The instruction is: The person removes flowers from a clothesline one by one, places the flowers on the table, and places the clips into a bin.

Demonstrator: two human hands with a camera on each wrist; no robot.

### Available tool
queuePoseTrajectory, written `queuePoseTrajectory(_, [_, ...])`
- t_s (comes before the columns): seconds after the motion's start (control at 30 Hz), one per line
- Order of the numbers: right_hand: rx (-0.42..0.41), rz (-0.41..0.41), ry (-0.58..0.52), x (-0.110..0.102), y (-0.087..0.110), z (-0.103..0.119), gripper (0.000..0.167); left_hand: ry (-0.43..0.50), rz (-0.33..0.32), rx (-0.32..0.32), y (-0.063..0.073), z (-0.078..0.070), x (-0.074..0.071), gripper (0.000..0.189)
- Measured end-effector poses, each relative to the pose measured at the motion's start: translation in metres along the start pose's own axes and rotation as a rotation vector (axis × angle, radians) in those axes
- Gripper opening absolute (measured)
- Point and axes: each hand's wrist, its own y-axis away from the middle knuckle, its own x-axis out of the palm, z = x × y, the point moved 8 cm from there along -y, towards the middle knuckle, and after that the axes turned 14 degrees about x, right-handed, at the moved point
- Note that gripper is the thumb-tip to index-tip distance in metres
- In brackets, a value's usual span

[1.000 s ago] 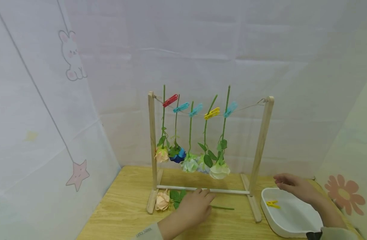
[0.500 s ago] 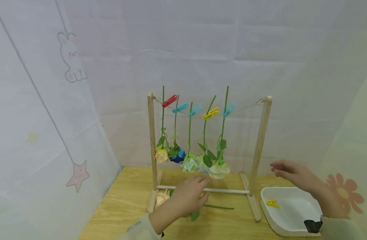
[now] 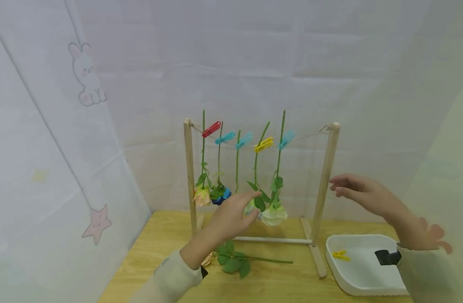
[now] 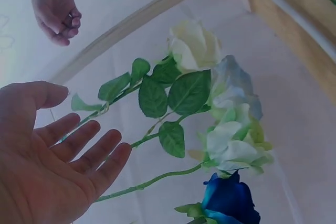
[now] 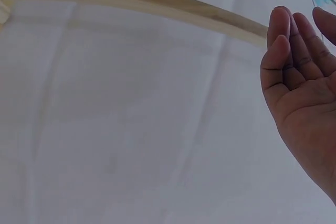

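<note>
My left hand (image 3: 233, 214) is raised in front of the hanging flowers, fingers loosely extended and holding nothing. In the left wrist view its palm faces a cream rose (image 4: 194, 48), a pale green flower (image 4: 236, 135) and a blue rose (image 4: 228, 200). Beside the rack's right post (image 3: 327, 181), my right hand (image 3: 361, 193) hovers with relaxed fingers and nothing in them. Several flowers hang upside down from a string, pinned by a red clothespin (image 3: 211, 129), a yellow clothespin (image 3: 263, 144) and blue clothespins (image 3: 225, 137). A peach rose (image 3: 207, 259) lies on the table, its bloom partly behind my left forearm.
A white tray (image 3: 367, 286) stands at the right with a yellow clothespin (image 3: 341, 255) in it. The wooden rack has a white lower bar (image 3: 273, 240) and feet on the wooden table (image 3: 140, 261). A pale cloth backdrop (image 3: 231, 63) hangs behind.
My left hand has risen from above the peach rose on the table to the hanging flowers, uncovering the leaves and stem. My right hand has lifted and shifted left toward the post.
</note>
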Motion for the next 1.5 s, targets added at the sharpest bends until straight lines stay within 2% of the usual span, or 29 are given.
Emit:
queuePoseTrajectory(0.3, [-0.102,-0.015,-0.047,-0.016,-0.025,0.057,0.033,0.18,-0.077,-0.045,-0.028,0.014,-0.014,0.051])
queuePoseTrajectory(0.5, [-0.061,-0.055,-0.137,-0.028,-0.037,0.074,0.037,0.261,-0.075,-0.04,-0.049,0.017,-0.013,0.051])
queuePoseTrajectory(0.73, [-0.026,-0.12,-0.211,-0.045,-0.05,0.094,0.042,0.426,-0.045,-0.072,-0.073,0.019,-0.01,0.056])
queuePoseTrajectory(0.9, [-0.013,-0.091,-0.2,-0.039,-0.058,0.102,0.046,0.467,-0.034,-0.111,-0.078,0.024,-0.004,0.058])
queuePoseTrajectory(1.07, [-0.018,-0.049,-0.189,-0.033,-0.068,0.109,0.05,0.518,-0.083,-0.123,-0.085,0.027,0.003,0.064])
queuePoseTrajectory(1.3, [0.018,0.003,-0.192,-0.032,-0.084,0.115,0.051,0.542,-0.112,-0.152,-0.097,0.029,0.007,0.067])
queuePoseTrajectory(1.5, [0.03,0.03,-0.229,-0.028,-0.089,0.112,0.054,0.571,-0.141,-0.193,-0.098,0.036,0.017,0.061])
